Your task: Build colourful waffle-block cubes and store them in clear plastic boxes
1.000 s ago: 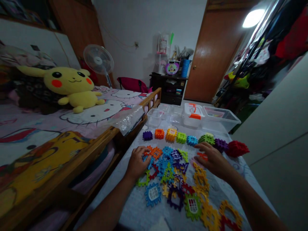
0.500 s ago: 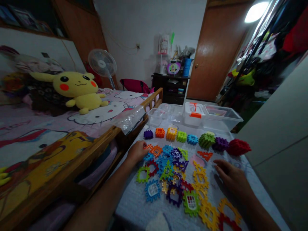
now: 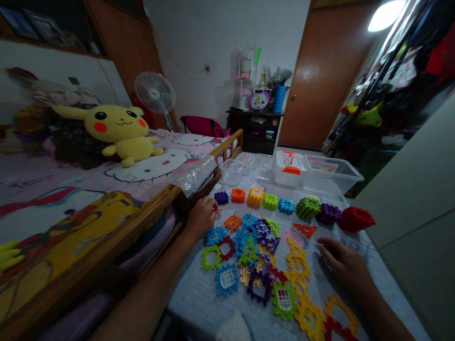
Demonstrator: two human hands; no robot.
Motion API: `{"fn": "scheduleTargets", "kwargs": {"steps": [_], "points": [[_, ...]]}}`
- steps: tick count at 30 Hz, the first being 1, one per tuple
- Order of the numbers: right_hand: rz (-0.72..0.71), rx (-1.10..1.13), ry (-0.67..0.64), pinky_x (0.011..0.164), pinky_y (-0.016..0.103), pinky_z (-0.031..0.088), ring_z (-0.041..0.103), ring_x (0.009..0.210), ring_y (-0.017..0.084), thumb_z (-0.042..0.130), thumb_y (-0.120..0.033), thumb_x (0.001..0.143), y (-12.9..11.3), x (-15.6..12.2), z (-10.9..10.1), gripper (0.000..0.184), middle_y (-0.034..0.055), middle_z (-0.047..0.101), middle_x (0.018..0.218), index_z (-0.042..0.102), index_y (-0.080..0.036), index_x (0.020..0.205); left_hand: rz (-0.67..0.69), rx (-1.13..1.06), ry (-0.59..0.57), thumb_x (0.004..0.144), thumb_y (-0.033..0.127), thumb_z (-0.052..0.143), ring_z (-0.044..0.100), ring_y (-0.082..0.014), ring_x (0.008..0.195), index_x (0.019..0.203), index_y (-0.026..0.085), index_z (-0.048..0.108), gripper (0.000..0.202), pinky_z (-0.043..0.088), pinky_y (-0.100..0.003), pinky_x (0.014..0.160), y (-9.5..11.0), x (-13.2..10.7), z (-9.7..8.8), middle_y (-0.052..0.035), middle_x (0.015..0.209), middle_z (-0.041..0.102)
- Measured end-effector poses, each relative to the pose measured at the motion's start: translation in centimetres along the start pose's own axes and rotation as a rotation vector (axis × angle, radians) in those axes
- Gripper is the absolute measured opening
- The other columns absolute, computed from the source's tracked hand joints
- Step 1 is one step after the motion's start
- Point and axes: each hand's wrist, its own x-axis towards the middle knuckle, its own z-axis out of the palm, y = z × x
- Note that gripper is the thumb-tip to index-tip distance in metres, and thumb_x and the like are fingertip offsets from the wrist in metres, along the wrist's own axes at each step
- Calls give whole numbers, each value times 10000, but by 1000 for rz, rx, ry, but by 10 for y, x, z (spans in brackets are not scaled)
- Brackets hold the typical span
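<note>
My left hand (image 3: 203,215) is closed on an orange plastic building piece (image 3: 217,210), seen nearly edge-on at the fingertips; its shape is mostly hidden. Below that hand lies a loose spread of interlocking pieces: an orange square piece (image 3: 233,222), a blue piece (image 3: 215,235), a lime square frame (image 3: 211,257) and a dark red one (image 3: 226,248). My right hand (image 3: 339,259) rests at the right side of the table, fingers loosely stretched and holding nothing. Nearest to it are an orange triangle piece (image 3: 304,230) and yellow pieces (image 3: 297,260).
Behind the loose pieces runs a row of stacks by colour, including an orange stack (image 3: 238,195), a purple stack (image 3: 221,197) and a red stack (image 3: 356,219). Clear plastic boxes (image 3: 332,170) stand at the far end. A wooden bed rail (image 3: 156,201) borders the left.
My left hand has lifted the orange piece off the spread and moved it slightly up and away from the other pieces. The right hand has hardly moved. The view has shifted slightly.
</note>
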Motion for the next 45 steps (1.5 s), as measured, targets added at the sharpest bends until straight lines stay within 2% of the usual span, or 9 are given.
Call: {"fn": "scheduleTargets", "kwargs": {"steps": [4, 6, 10, 16, 20, 23, 27, 33, 45], "points": [[2, 11, -6, 652, 345, 563, 721, 742, 256, 541, -521, 763, 0, 0, 0, 357, 55, 769, 859, 714, -247, 913, 73, -21, -320, 705, 172, 567, 592, -246, 967, 891, 211, 645, 205, 461, -362, 889, -6, -5, -2, -67, 983, 639], [10, 6, -10, 652, 351, 559, 721, 742, 260, 539, -525, 758, -1, 0, -1, 361, 59, 770, 860, 714, -247, 907, 87, -36, -375, 695, 162, 552, 593, -248, 1016, 951, 215, 658, 282, 448, -366, 929, -6, -5, -7, -67, 1035, 651], [10, 1, -21, 668, 353, 558, 722, 756, 259, 533, -528, 758, -2, 0, -1, 357, 56, 772, 858, 714, -253, 895, 133, -101, -307, 699, 177, 579, 575, -260, 1089, 1020, 230, 666, 337, 419, -378, 981, 12, 3, -14, -65, 1116, 657], [-14, 2, -18, 643, 351, 554, 710, 700, 246, 533, -518, 771, -2, 0, -2, 348, 48, 766, 821, 710, -250, 906, 250, -117, -453, 605, 199, 714, 585, -275, 1063, 989, 250, 686, 388, 429, -352, 956, 39, 12, 4, -57, 1058, 691], [-22, -4, -32, 640, 341, 548, 701, 693, 238, 518, -504, 788, -2, 0, -2, 348, 52, 758, 813, 708, -240, 911, 187, -140, -472, 747, 193, 591, 660, -262, 874, 867, 230, 720, 180, 471, -332, 800, 39, 17, 10, -71, 914, 729], [-26, -2, -38, 621, 337, 543, 698, 678, 237, 511, -494, 784, -3, 0, -1, 352, 57, 754, 796, 706, -230, 910, 143, -180, -465, 801, 169, 510, 673, -255, 880, 924, 216, 722, 250, 475, -328, 787, 37, 23, 10, -78, 946, 741], [-21, 0, -49, 636, 339, 544, 701, 693, 236, 516, -487, 788, -3, 0, -2, 346, 61, 758, 826, 702, -228, 923, 90, -203, -449, 775, 156, 520, 661, -243, 990, 1117, 203, 663, 373, 483, -316, 855, 32, 34, 14, -86, 1108, 712], [-22, 8, -49, 660, 344, 544, 705, 724, 242, 512, -482, 794, -4, 0, -2, 350, 79, 762, 871, 699, -218, 926, 123, -154, -545, 710, 137, 578, 667, -237, 992, 1167, 189, 638, 464, 504, -296, 838, 33, 49, 20, -89, 1155, 693], [-31, -10, -68, 664, 333, 533, 704, 749, 238, 497, -470, 815, -2, 0, -1, 362, 85, 758, 893, 693, -202, 958, 102, 122, -525, 667, 212, 693, 599, -286, 1139, 1223, 155, 585, 569, 470, -328, 951, 53, 42, 24, -133, 1259, 620]]}}
